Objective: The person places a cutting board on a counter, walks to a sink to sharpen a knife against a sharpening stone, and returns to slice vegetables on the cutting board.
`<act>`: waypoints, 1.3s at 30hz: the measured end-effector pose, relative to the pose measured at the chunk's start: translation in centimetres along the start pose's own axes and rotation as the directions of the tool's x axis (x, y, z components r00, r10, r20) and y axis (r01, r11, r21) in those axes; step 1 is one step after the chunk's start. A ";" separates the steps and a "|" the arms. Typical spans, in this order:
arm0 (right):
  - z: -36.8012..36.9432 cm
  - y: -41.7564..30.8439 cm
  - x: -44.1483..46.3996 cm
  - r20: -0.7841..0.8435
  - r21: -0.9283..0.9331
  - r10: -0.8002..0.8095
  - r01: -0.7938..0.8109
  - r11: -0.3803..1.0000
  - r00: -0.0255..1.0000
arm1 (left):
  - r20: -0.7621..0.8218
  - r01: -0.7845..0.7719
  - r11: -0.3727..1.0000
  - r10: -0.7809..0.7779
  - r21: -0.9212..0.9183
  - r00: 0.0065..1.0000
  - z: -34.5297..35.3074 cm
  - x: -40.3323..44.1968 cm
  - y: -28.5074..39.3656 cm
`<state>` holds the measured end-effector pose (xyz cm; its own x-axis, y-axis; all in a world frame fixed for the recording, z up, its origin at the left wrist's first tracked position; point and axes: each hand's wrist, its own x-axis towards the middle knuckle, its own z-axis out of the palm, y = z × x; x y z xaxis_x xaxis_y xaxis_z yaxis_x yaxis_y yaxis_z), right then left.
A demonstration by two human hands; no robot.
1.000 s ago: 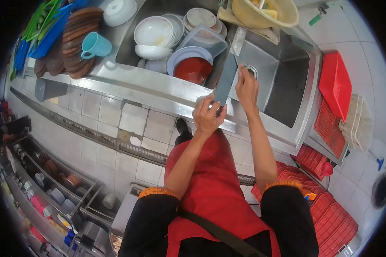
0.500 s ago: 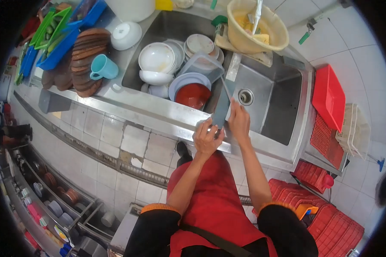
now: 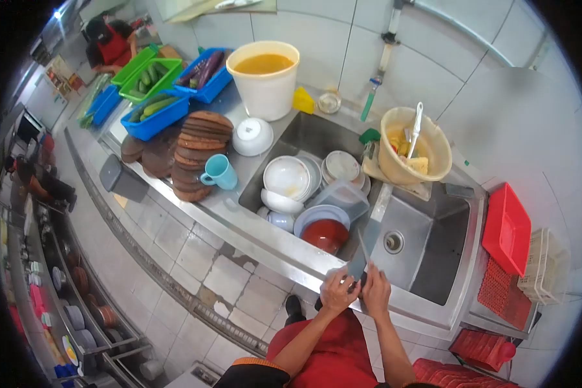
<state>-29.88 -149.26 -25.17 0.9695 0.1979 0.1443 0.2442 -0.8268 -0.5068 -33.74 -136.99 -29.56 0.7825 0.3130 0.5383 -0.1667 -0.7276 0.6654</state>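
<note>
Commercial kitchen: sinks (image 3: 433,266), stacked dishes (image 3: 286,178)

Open room led straight down to the drain (image 3: 393,242) in the right basin (image 3: 427,258). Piled bowls (image 3: 286,180) crowded the left basin (image 3: 318,133), while a cream tub (image 3: 399,169) blocked the right basin's far left corner from above.

Left hand (image 3: 340,291) and right hand (image 3: 376,292) sit close together, fingers curled, their exact grip unclear.

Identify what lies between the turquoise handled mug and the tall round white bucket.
An upturned round white bowl lies between the mug and the bucket, as the head view shows.
</note>
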 end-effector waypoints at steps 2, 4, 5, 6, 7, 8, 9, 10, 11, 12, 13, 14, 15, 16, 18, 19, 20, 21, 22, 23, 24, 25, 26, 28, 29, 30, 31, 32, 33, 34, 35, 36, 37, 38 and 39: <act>1.6 1.4 5.5 -0.123 -0.035 -0.078 0.075 0.997 0.989 | 0.006 -0.008 1.000 0.008 -0.010 1.000 0.0 0.1 0.2; 2.0 1.8 9.4 -0.094 -0.022 -0.062 0.060 0.998 0.994 | 0.053 0.015 1.000 -0.014 -0.010 0.998 0.1 -0.3 -0.3; 2.2 1.7 10.3 -0.051 -0.017 -0.034 0.033 0.999 0.998 | 0.048 0.010 1.000 -0.010 0.004 0.999 0.0 -0.4 -0.3; 2.5 1.8 9.6 -0.052 -0.003 -0.044 0.044 0.999 0.998 | 0.030 0.001 1.000 0.000 -0.009 1.000 -0.1 -0.3 -0.3; 2.5 2.0 7.6 -0.087 -0.020 -0.122 0.120 0.993 0.989 | 0.008 -0.009 1.000 0.009 -0.025 1.000 0.0 -0.1 -0.4; 1.8 1.5 5.6 -0.118 -0.046 -0.200 0.196 0.980 0.973 | 0.002 -0.004 1.000 0.004 -0.029 1.000 0.1 -0.1 -0.4; 1.1 0.8 2.7 -0.059 -0.034 -0.122 0.120 0.992 0.991 | -0.010 -0.001 1.000 0.001 -0.027 1.000 0.3 0.1 -0.6; -0.2 -0.5 -0.3 0.005 -0.034 -0.039 0.039 0.999 0.999 | -0.001 -0.003 1.000 0.003 -0.013 1.000 0.0 0.3 -0.3; -0.4 -0.1 -2.6 0.011 0.072 -0.061 0.060 0.996 0.998 | 0.014 0.003 1.000 -0.003 -0.004 1.000 -0.2 0.1 -0.1; -0.3 0.4 -4.0 0.030 0.056 -0.035 0.033 0.998 0.999 | 0.027 0.016 1.000 -0.017 0.004 1.000 0.0 -0.3 -0.1; -1.0 -0.2 -5.4 0.053 0.039 0.003 -0.005 0.999 0.999 | 0.056 0.059 0.998 -0.058 -0.015 0.997 0.0 -0.6 0.1; -0.9 0.1 -5.0 0.032 0.018 -0.021 0.021 1.000 0.999 | 0.045 0.051 0.999 -0.051 -0.002 0.998 0.2 -0.8 0.0; -0.1 0.6 -3.3 -0.002 0.000 -0.044 0.044 0.999 0.999 | 0.035 0.029 1.000 -0.029 0.010 0.999 0.2 -0.5 -0.1; 0.7 0.9 -1.2 -0.055 -0.012 -0.072 0.071 0.997 0.996 | 0.023 0.015 1.000 -0.015 -0.007 1.000 0.0 -0.4 -0.1; 2.6 2.8 4.6 -0.119 -0.061 -0.118 0.111 0.992 0.986 | 0.021 0.024 0.999 -0.024 -0.021 0.999 0.2 -0.1 -0.2; 2.3 2.3 7.2 -0.103 -0.024 -0.047 0.045 0.999 0.994 | 0.044 0.050 0.998 -0.049 -0.024 0.998 0.2 -0.6 -0.2; 2.4 1.9 8.8 -0.117 -0.025 -0.055 0.052 0.998 0.992 | 0.064 0.061 0.998 -0.060 -0.025 0.996 0.0 -0.9 0.1; 2.6 1.7 10.0 -0.145 -0.021 -0.077 0.074 0.997 0.986 | 0.069 0.058 0.998 -0.057 -0.021 0.996 0.2 -0.4 -0.1; 2.4 1.8 8.5 -0.134 -0.021 -0.075 0.073 0.997 0.988 | 0.052 0.059 0.998 -0.058 -0.022 0.997 0.1 -0.3 0.0; 2.3 2.0 6.4 -0.120 -0.022 -0.088 0.086 0.996 0.989 | 0.045 0.068 0.998 -0.068 -0.012 0.997 -0.1 -0.3 0.0; 2.3 2.0 4.5 -0.104 -0.019 -0.114 0.112 0.994 0.988 | 0.033 0.033 0.999 -0.032 -0.011 0.999 0.0 0.0 -0.2; 1.9 1.5 1.8 -0.089 -0.008 -0.120 0.119 0.993 0.989 | 0.019 0.009 1.000 -0.009 -0.003 1.000 0.1 -0.2 -0.3; 1.0 0.8 -1.1 -0.066 0.006 -0.130 0.131 0.991 0.989 | 0.009 0.036 0.999 -0.036 -0.010 0.999 0.5 -0.6 -0.3; -0.8 -1.0 -5.0 0.023 0.108 0.008 -0.010 0.994 1.000 | -0.021 0.052 0.999 -0.052 0.002 0.998 -0.1 0.0 0.0; -0.6 -0.7 -4.7 0.044 0.120 -0.010 0.005 0.993 0.999 | -0.022 0.026 0.999 -0.026 -0.019 0.999 -0.4 0.2 0.2; -0.6 0.3 -4.1 0.043 0.070 -0.048 0.045 0.997 0.998 | -0.032 0.021 0.999 -0.022 -0.029 0.999 -0.3 0.2 0.3; -0.3 1.2 -3.4 0.033 0.026 -0.085 0.084 0.996 0.996 | -0.009 0.053 0.998 -0.054 -0.036 0.999 0.0 -0.1 0.2; 0.4 1.9 -1.4 0.012 -0.003 -0.065 0.065 0.998 0.998 | -0.035 0.034 0.999 -0.034 -0.020 0.999 0.2 -0.3 0.2; 1.2 2.1 1.8 -0.004 -0.030 -0.056 0.056 0.998 0.998 | -0.069 0.018 1.000 -0.018 0.003 0.997 0.3 -0.2 0.0; 1.7 2.0 5.4 -0.047 -0.016 -0.072 0.071 0.997 0.996 | -0.088 0.019 0.999 -0.015 0.039 0.996 0.3 -0.1 -0.3; 1.5 1.5 8.0 -0.084 -0.008 -0.086 0.086 0.996 0.993 | -0.070 0.018 1.000 -0.018 0.001 0.997 0.3 -0.1 -0.3; 1.4 1.7 8.8 -0.067 0.011 -0.108 0.109 0.994 0.992 | -0.048 0.024 0.999 -0.026 -0.041 0.999 0.3 -0.4 -0.1; 1.6 1.6 9.5 -0.088 -0.008 -0.083 0.083 0.997 0.993 | -0.060 0.034 0.999 -0.035 -0.014 0.998 0.2 -0.7 0.1; 2.2 0.9 10.2 -0.112 -0.025 -0.060 0.058 0.998 0.992 | -0.038 0.026 1.000 -0.026 -0.001 0.999 0.4 -0.8 0.0; 2.6 1.0 9.3 -0.109 -0.007 -0.064 0.063 0.998 0.992 | -0.018 0.018 1.000 -0.018 0.010 1.000 0.5 -0.6 -0.3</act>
<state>-20.56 -146.87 -26.57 0.9441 0.1915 0.2683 0.3049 -0.8165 -0.4903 -33.89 -137.27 -30.35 0.7744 0.3370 0.5355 -0.1465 -0.7278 0.6699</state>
